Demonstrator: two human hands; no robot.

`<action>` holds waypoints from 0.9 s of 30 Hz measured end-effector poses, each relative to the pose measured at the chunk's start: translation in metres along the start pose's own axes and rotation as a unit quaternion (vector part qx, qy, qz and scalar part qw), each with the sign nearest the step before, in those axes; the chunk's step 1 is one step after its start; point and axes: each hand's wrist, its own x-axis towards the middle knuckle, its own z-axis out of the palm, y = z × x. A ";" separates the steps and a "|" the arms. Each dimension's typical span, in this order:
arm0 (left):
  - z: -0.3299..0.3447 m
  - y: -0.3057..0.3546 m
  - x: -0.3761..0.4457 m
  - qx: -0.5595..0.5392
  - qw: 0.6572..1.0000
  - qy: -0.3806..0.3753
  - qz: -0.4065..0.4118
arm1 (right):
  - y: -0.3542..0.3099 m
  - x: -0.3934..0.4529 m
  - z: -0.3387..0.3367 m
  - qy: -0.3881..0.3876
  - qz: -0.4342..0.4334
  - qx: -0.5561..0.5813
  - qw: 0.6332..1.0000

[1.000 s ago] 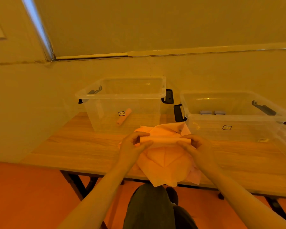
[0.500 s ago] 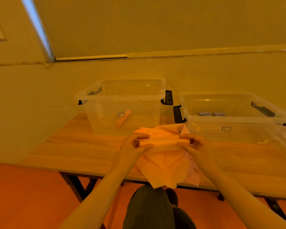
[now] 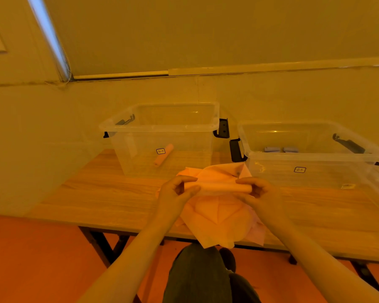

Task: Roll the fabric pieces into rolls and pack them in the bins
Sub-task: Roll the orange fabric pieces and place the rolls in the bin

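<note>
While both hands curl inward, the left hand (image 3: pixel 177 194) pinches one end of the half-rolled fabric (image 3: pixel 217 187) and the right hand (image 3: pixel 257 193) pinches the other, above the table (image 3: pixel 101 193).

Your left hand (image 3: pixel 176 194) and right hand (image 3: pixel 257 193) are held level in front of you, forearms reaching forward. Each pinches one end of the fabric roll (image 3: pixel 218 186), fingers curled over, thumbs beneath.

Two bins side by side on a table (image 3: pixel 101 193), left bin (image 3: pixel 162 127) at 11 o'clock holding one roll (image 3: pixel 163 158), right bin (image 3: pixel 311 158) at 1 o'clock holding two rolls (image 3: pixel 281 149), fabric pile (image 3: pixel 219 217) before them at the table's near edge.
</note>
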 end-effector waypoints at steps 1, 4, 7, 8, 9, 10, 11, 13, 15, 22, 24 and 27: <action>0.000 0.001 -0.001 -0.004 1.000 0.000 -0.001 | 0.000 0.001 0.000 0.005 0.001 -0.004 1.000; -0.001 0.005 -0.002 -0.013 1.000 -0.008 -0.002 | 0.000 0.002 0.001 0.013 0.004 -0.016 1.000; -0.002 0.006 -0.003 0.002 1.000 -0.015 0.002 | -0.001 0.001 0.002 0.013 0.012 -0.004 1.000; -0.002 0.005 -0.002 0.006 1.000 -0.013 0.003 | -0.002 0.000 0.003 0.014 0.014 0.002 1.000; -0.002 0.004 -0.001 0.010 1.000 -0.009 0.003 | -0.002 0.001 0.003 0.014 0.015 0.005 1.000; -0.002 0.003 -0.001 0.014 1.000 -0.003 0.003 | -0.001 0.001 0.003 0.012 0.013 0.004 1.000; -0.002 0.003 -0.001 0.016 1.000 0.004 0.003 | -0.001 0.001 0.003 0.008 0.011 0.000 1.000; -0.001 0.003 -0.001 0.011 1.000 0.014 0.003 | 0.001 0.001 0.002 0.002 0.005 -0.010 1.000; -0.001 0.004 -0.003 -0.003 1.000 0.012 0.000 | 0.001 0.001 0.002 0.004 -0.001 -0.013 1.000; -0.002 0.006 -0.002 -0.001 1.000 -0.010 -0.001 | -0.001 0.000 0.003 -0.001 -0.003 0.005 1.000; -0.002 0.006 0.000 -0.004 1.000 0.005 0.001 | -0.001 0.000 0.003 0.001 -0.017 -0.014 1.000; -0.001 0.005 0.002 -0.008 1.000 0.021 0.003 | 0.001 0.001 0.003 0.009 -0.025 -0.026 0.999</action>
